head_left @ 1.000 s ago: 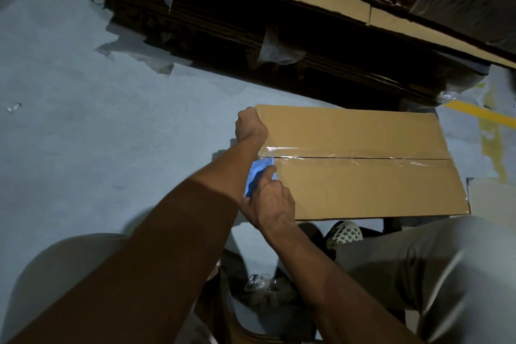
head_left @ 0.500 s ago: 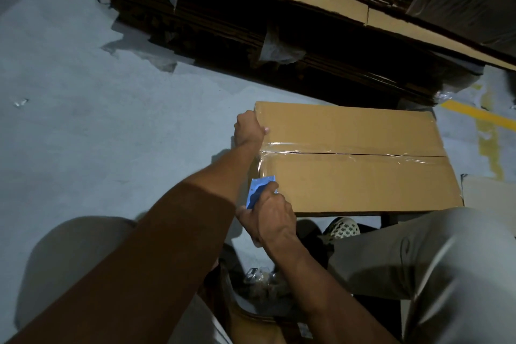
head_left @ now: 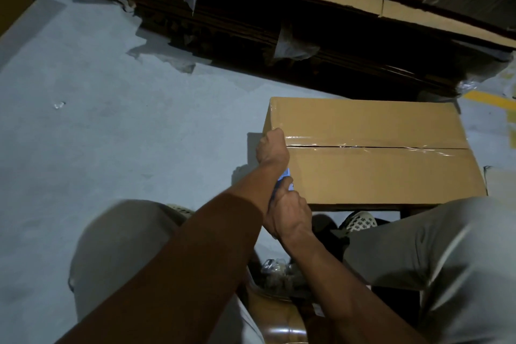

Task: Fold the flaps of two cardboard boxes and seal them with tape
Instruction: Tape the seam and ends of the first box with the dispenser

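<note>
Cardboard box (head_left: 374, 148) — taped seam, flaps shut.

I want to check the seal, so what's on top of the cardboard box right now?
A strip of clear tape runs along the centre seam of the cardboard box. The left hand presses its left end. The tape's run down the side is hidden behind that hand.

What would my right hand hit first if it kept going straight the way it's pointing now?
Probably the cardboard box: your right hand, gripping the blue tool, points at its near-left corner, though your left hand crosses close above; depth is unclear.
</note>
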Action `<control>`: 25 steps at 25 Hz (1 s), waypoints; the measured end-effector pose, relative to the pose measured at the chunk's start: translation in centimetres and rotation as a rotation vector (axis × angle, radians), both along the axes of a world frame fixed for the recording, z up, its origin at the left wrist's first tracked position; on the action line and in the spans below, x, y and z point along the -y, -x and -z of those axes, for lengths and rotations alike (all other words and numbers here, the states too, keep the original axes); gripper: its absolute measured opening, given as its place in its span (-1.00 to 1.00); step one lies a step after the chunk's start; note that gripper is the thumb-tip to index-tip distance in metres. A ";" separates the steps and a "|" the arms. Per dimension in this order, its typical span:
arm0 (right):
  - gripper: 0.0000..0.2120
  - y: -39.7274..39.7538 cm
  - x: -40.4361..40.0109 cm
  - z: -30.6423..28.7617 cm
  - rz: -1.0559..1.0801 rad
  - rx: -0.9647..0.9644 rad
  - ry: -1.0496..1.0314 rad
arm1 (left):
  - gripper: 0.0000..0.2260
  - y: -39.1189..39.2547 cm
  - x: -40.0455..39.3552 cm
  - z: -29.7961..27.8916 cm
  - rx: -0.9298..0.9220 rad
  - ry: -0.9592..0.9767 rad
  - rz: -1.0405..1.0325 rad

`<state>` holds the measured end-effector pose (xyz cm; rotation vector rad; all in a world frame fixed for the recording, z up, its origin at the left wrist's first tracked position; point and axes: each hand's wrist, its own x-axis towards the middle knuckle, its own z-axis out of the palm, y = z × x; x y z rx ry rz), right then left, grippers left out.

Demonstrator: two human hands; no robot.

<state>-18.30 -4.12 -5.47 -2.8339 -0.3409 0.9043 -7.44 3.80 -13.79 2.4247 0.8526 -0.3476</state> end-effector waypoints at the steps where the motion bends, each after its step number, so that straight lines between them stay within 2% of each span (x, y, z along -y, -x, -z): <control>1: -0.29 0.1 0.1 0.2 0.009 0.015 -0.001 | -0.73 -0.1 -0.1 0.1 0.003 0.001 -0.008; 8: -0.25 2.7 1.7 0.4 0.028 0.007 -0.018 | -0.69 -0.7 -0.5 0.1 0.015 0.014 -0.061; 19: -0.13 5.3 3.9 0.4 -0.003 0.009 0.005 | -0.73 0.0 -0.3 -0.6 0.018 0.034 -0.068; 25: -0.13 5.7 3.2 1.7 0.052 -0.043 -0.034 | -0.63 2.0 0.3 -1.0 -0.010 0.140 -0.052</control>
